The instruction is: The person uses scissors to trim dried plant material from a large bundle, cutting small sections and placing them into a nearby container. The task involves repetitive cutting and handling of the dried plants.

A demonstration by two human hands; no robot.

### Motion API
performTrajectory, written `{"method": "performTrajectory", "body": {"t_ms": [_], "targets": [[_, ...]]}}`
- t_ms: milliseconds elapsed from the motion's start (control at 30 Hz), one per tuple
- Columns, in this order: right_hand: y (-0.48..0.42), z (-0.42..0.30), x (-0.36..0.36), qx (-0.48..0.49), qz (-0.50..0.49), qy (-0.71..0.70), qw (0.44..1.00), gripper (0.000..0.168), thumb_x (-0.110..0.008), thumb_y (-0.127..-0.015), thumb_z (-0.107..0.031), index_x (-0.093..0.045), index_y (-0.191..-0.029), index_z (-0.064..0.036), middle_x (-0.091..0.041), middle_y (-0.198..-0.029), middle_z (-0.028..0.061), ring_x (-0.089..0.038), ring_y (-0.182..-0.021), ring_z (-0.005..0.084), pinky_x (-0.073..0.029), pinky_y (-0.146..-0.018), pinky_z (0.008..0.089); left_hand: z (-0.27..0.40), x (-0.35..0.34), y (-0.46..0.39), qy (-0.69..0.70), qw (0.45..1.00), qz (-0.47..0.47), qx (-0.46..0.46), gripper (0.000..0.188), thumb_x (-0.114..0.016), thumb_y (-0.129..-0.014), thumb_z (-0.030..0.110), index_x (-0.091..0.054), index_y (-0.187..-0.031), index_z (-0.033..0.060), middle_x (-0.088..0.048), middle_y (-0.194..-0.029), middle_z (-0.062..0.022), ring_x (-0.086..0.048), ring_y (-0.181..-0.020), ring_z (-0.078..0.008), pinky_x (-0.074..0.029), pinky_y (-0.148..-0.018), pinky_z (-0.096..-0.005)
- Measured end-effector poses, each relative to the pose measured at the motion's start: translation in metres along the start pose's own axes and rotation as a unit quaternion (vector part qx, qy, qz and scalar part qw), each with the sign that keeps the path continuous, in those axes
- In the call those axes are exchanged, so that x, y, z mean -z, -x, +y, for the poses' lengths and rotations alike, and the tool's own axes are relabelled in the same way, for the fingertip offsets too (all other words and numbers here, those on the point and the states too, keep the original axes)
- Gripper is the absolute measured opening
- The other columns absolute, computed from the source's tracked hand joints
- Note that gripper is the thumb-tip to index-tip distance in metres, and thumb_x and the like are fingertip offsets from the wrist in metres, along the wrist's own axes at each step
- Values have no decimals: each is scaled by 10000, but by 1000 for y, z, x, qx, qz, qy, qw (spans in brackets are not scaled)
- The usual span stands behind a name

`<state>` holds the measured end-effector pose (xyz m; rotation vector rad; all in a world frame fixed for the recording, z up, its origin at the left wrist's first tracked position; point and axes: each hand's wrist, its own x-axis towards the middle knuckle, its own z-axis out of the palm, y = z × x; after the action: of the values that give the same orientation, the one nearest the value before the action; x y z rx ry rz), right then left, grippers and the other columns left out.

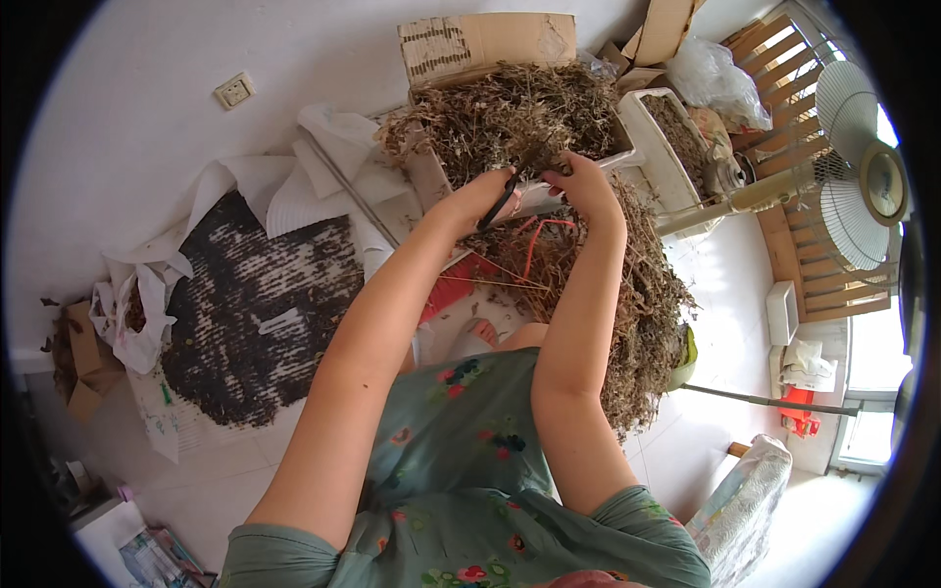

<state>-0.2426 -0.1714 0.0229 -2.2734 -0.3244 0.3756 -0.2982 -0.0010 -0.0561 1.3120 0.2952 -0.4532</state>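
Observation:
My left hand grips a dark tool that looks like black-handled scissors, its far end up among dry stems. Close by on the right, my right hand has thumb and fingers around a small tuft of dried plants; the fingertips are partly lost in the stems. Both hands are over the near edge of a box heaped with brown dried plants. A larger pile of dried plants lies on the floor beneath and beside my right arm, with a red string on it.
Dark granular material is spread on a sheet at the left, beside a white plastic bag. A metal pole leans near the box. To the right stand a soil-filled white trough, a pedestal fan and a green broad-headed tool.

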Motion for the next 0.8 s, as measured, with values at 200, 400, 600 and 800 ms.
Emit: {"method": "performTrajectory", "body": {"t_ms": [200,400,600,800], "targets": [[9,-15,13,-75,-93,63,991,240,-632,-879,-118,-644,-1102,-32,-670,-781,79,-546,-609,155,-438,-585,319,-5,4,-3,-46,997,-50,-38,427,-372,-994,311,-609,-900,-31,-657,-810,-94,-628,-812,-137,-483,-813,-259],[2,9,18,-45,-80,94,991,205,-635,-894,-161,-655,-1048,-27,-606,-679,32,-501,-591,112,-398,-540,297,10,-23,32,-185,977,-40,-95,276,-446,-968,166,-563,-812,-29,-624,-682,-103,-581,-505,-144,-475,-481,-280],[-12,22,0,-14,45,83,995,319,-644,-881,-191,-610,-1164,-47,-682,-865,103,-622,-727,198,-468,-667,360,21,-26,26,-140,986,9,-85,311,-504,-939,193,-572,-728,-26,-589,-588,-91,-543,-442,-123,-426,-416,-276],[-4,20,15,-50,60,198,977,400,-626,-871,-308,-590,-1217,-109,-672,-1077,133,-609,-1060,309,-467,-877,408,34,-13,29,-58,997,19,-43,302,-559,-897,170,-589,-712,-67,-598,-607,-128,-538,-446,-158,-434,-420,-296]]}}
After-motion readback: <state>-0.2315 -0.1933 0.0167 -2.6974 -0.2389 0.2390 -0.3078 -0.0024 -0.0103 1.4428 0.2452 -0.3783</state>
